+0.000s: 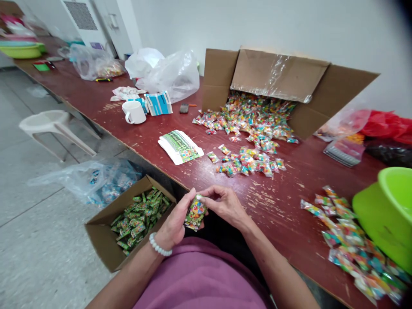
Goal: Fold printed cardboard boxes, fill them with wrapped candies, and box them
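Note:
My left hand (176,222), with a beaded bracelet at the wrist, holds a small green printed box (195,213) upright near the table's front edge. The thumb and fingers of my right hand (225,205) are pinched at the box's top end. Behind my hands, small clear packets of colourful candy (247,162) lie in a loose pile. A stack of flat green and white cartons (180,146) rests to the left of that pile. Below the table edge on the left, an open cardboard box (103,240) holds many green boxes (141,219).
A large cardboard box (280,73) spills packets onto the red table (273,206). A green basin (383,219) and more packets (350,244) are at right. A white mug (134,112) stands at back left; a white stool (48,120) is on the floor.

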The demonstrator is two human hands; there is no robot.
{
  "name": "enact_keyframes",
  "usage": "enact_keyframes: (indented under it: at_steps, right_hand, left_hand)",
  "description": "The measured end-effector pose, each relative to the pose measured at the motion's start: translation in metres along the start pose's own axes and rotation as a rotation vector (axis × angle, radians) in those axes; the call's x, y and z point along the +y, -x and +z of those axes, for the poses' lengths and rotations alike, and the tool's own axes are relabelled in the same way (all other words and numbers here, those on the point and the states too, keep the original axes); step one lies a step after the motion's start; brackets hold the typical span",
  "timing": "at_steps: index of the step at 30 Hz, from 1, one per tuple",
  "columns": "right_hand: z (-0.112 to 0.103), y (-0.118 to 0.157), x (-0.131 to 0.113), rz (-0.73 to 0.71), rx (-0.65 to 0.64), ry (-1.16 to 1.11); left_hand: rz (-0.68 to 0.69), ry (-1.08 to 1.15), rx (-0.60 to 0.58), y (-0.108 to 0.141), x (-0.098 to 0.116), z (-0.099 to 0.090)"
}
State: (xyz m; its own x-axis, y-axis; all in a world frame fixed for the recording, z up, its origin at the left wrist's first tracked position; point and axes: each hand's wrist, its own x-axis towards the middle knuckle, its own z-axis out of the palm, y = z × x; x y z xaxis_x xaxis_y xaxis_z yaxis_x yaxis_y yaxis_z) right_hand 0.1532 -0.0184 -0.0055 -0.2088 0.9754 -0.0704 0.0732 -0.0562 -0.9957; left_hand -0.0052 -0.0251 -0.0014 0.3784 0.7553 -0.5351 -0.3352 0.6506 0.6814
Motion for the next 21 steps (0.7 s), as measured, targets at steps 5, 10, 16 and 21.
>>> enact_keyframes:
  at_steps: [5,10,16,21]
  right_hand:
    - [-0.001,-0.005,0.002,0.046,0.023,-0.072]
    - [0.001,0.004,0.000,-0.030,-0.025,-0.057]
    - [0.018,0.020,0.015,-0.300,0.052,0.216]
    - [0.038,0.016,0.023,-0.332,0.007,0.621]
  left_hand:
    - [0.059,-0.104,0.068,0.001,0.000,-0.002]
    - [0.014,-0.046,0.047,-0.003,0.001,-0.006]
    - [-0.088,0.218,0.016,-0.014,0.000,-0.009]
    - [-0.027,0.289,0.056,-0.018,0.002,-0.017]
